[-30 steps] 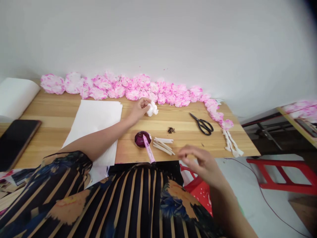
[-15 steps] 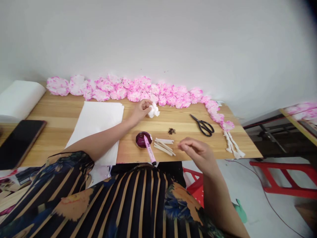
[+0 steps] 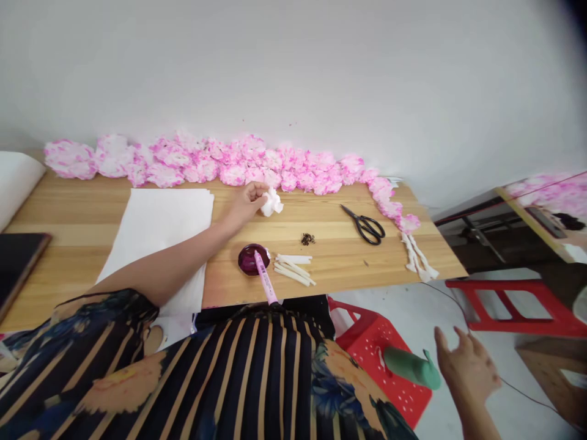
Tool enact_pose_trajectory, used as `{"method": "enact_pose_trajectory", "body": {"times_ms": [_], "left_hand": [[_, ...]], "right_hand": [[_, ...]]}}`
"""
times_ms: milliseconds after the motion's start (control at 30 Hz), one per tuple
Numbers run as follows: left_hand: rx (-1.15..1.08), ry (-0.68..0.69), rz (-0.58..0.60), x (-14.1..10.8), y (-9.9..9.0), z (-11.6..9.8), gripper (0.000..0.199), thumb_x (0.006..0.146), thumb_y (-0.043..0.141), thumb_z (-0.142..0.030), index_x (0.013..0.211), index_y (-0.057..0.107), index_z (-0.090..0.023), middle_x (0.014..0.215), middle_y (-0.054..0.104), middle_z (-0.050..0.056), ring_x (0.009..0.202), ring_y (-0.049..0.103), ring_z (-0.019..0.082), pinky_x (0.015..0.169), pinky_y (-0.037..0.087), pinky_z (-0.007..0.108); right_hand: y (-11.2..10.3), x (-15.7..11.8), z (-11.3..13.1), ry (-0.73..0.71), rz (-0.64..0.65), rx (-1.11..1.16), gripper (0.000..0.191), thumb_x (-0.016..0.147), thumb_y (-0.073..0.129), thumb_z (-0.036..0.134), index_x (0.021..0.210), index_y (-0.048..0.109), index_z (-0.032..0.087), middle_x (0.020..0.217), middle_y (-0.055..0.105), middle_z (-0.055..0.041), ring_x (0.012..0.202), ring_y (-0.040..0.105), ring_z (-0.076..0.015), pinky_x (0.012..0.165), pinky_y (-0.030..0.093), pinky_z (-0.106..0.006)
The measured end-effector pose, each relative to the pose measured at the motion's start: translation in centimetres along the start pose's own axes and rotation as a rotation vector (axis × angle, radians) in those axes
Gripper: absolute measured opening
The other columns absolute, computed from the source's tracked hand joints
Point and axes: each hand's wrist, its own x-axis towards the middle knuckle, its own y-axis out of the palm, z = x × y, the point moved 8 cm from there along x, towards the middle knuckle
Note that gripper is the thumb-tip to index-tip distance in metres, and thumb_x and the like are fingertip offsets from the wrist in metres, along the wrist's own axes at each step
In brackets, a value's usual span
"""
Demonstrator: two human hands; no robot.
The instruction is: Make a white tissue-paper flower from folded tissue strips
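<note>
The pale wooden desk point(image 3: 330, 269) holds ruffled pink-and-white flowers point(image 3: 233, 162) at twelve o'clock, black loop-handled scissors point(image 3: 369, 231) at three, rectangular white sheets point(image 3: 160, 223) at nine.

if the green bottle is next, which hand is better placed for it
Right, I'd judge: the right hand looks empty, fingers spread, and shows close to the green bottle on the red stool. The left hand is over the table, holding crumpled white paper.

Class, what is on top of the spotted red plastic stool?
A green bottle is on the spotted red plastic stool. The dark striped, floral garment hides the stool's near part, so anything there cannot be seen.
</note>
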Motion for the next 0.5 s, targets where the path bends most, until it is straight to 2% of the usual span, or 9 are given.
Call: {"method": "enact_pose_trajectory", "body": {"times_ms": [67,133,233,300,367,433,500], "left_hand": [[0.005,0.008,0.001,0.0,0.0,0.0,0.023,0.076,0.065,-0.014,0.098,0.058,-0.016,0.080,0.064,0.000,0.068,0.060,0.011,0.061,0.046,0.021],[0.010,0.022,-0.004,0.0,-0.1,-0.1,0.022,0.076,0.066,-0.015,0.097,0.058,-0.016,0.079,0.064,0.000,0.068,0.059,0.011,0.061,0.047,0.021],[0.021,0.028,-0.020,0.0,-0.3,-0.3,0.021,0.075,0.068,-0.017,0.094,0.059,-0.016,0.079,0.064,0.000,0.068,0.059,0.010,0.063,0.046,0.021],[0.025,0.020,-0.026,-0.1,-0.3,-0.4,0.020,0.075,0.069,-0.018,0.093,0.060,-0.017,0.080,0.064,0.000,0.069,0.059,0.011,0.064,0.046,0.021],[0.032,0.013,-0.028,-0.2,-0.3,-0.5,0.021,0.075,0.069,-0.019,0.093,0.060,-0.017,0.081,0.065,0.001,0.070,0.060,0.011,0.065,0.047,0.022],[0.040,0.007,-0.032,-0.2,-0.3,-0.5,0.021,0.074,0.069,-0.019,0.093,0.061,-0.017,0.081,0.065,0.001,0.071,0.060,0.011,0.066,0.047,0.022],[0.044,-0.001,-0.040,-0.3,-0.4,-0.5,0.020,0.074,0.069,-0.017,0.092,0.061,-0.016,0.080,0.065,0.001,0.070,0.059,0.011,0.066,0.047,0.022]], "right_hand": [[3.8,0.2,-3.4,0.139,0.150,0.000,0.081,0.088,0.029,0.071,0.149,0.043,0.019,0.159,0.036,-0.0183,0.140,0.036,-0.0480,0.106,0.033,-0.071],[7.6,0.0,-5.4,0.206,0.291,-0.003,0.079,0.087,0.031,0.068,0.149,0.043,0.022,0.158,0.036,-0.0189,0.139,0.039,-0.0484,0.102,0.035,-0.073],[12.2,-0.3,-6.5,0.151,0.439,-0.004,0.073,0.088,0.036,0.060,0.146,0.047,0.016,0.144,0.051,-0.0262,0.133,0.051,-0.0432,0.097,0.046,-0.061],[13.8,-0.4,-7.1,0.103,0.460,-0.001,0.075,0.087,0.037,0.059,0.144,0.048,0.012,0.140,0.054,-0.0269,0.131,0.054,-0.0406,0.102,0.047,-0.054],[14.5,-0.4,-7.8,0.070,0.450,-0.031,0.076,0.087,0.037,0.059,0.143,0.049,0.009,0.139,0.055,-0.0283,0.126,0.059,-0.0400,0.103,0.048,-0.051],[14.5,-0.5,-8.7,0.074,0.427,-0.048,0.077,0.086,0.038,0.059,0.143,0.048,0.008,0.134,0.058,-0.0305,0.115,0.066,-0.0391,0.097,0.052,-0.049],[14.3,-0.6,-9.3,0.077,0.403,-0.055,0.075,0.085,0.040,0.058,0.141,0.050,0.010,0.120,0.066,-0.0290,0.102,0.072,-0.0374,0.087,0.056,-0.048]]}}
